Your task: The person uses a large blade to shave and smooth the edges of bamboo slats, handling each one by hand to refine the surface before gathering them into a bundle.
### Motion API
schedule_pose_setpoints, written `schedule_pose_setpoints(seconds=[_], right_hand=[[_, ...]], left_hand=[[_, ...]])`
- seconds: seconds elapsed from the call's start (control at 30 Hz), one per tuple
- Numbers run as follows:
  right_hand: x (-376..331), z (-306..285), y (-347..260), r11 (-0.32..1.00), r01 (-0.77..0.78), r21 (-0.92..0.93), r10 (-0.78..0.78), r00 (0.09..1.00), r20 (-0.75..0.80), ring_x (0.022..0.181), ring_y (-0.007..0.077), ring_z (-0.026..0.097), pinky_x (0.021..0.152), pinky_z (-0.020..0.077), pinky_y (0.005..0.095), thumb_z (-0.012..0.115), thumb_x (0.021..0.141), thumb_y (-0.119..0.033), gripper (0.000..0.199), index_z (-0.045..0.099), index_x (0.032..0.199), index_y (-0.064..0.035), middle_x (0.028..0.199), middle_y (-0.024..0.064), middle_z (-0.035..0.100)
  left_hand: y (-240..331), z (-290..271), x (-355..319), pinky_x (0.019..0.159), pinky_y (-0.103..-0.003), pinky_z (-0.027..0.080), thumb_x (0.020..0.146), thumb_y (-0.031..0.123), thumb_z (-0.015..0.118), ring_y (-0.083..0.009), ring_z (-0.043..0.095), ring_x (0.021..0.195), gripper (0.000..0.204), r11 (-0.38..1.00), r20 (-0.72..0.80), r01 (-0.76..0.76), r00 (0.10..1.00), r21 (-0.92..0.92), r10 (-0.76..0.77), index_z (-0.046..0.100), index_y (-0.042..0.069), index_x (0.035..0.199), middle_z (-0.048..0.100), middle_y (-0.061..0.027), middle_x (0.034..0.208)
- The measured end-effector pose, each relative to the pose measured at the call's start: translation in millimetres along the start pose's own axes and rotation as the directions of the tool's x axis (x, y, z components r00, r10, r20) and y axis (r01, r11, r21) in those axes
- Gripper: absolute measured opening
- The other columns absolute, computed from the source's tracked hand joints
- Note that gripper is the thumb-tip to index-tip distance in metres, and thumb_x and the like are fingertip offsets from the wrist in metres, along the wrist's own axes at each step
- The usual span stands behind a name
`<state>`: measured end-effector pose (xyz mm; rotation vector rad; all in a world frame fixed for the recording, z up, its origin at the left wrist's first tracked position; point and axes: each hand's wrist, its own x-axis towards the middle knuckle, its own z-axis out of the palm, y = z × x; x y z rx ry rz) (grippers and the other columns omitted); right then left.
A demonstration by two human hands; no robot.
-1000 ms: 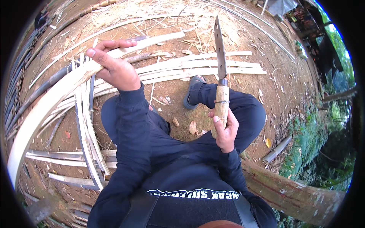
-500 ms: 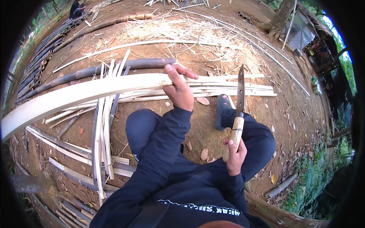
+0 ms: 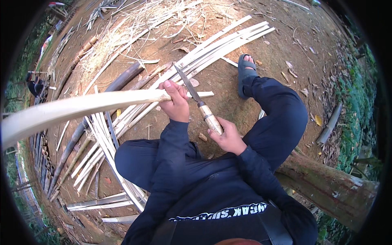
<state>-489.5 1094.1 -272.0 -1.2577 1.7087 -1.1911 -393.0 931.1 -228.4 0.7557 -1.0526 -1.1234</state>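
A long pale bamboo strip [image 3: 94, 102] runs from the left edge to my left hand [image 3: 175, 105], which is closed around it near its right end. In my right hand [image 3: 229, 138] is a knife [image 3: 210, 117], gripped by its light wooden handle with a dark band. Its narrow dark blade points up and left, just right of my left fingers. The blade crosses the short end of the strip beyond my fist; I cannot tell whether it touches. Beneath my hands lies a bundle of split bamboo strips [image 3: 228, 45].
Dark bamboo poles [image 3: 125, 76] and crossed strips [image 3: 104, 134] lie at the left. Pale shavings [image 3: 98, 61] cover ground farther off. My sandalled foot [image 3: 247, 72] is ahead, a thick log [image 3: 322, 183] at right. Another person [image 3: 35, 86] is at far left.
The knife has come left and swung from upright to slanting, up to my left hand. My right hand has moved left and away from my body. The view has turned to the right.
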Motion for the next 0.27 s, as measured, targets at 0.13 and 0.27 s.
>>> schedule_pose_setpoints(seconds=[0.13,0.27], right_hand=[[1.3,10.3,18.2,0.949,-0.303,-0.083,0.3,0.953,-0.051,0.076,0.0385,0.067,0.071,0.0518,0.043,0.073,0.083,-0.037,0.044,0.064,0.099,0.0037,0.078,0.0233,0.066],[4.9,11.8,18.1,0.891,-0.414,-0.185,0.428,0.903,0.039,0.082,0.0363,0.07,0.076,0.0534,0.0427,0.072,0.084,-0.045,0.054,0.066,0.106,0.0035,0.084,0.0242,0.069]], left_hand=[[-3.2,-6.4,2.3,0.052,-0.027,0.037,0.105,0.044,0.039,-0.0108,0.038,0.05,0.046,0.997,-0.068,0.02,0.997,-0.072,-0.025,0.039,0.007,0.076,0.036,-0.0002,0.058],[5.3,-9.3,10.8,0.054,-0.028,0.04,0.102,0.05,0.043,-0.0118,0.04,0.05,0.05,0.996,-0.058,0.074,0.995,-0.039,-0.077,0.038,0.007,0.075,0.037,-0.0003,0.058]])
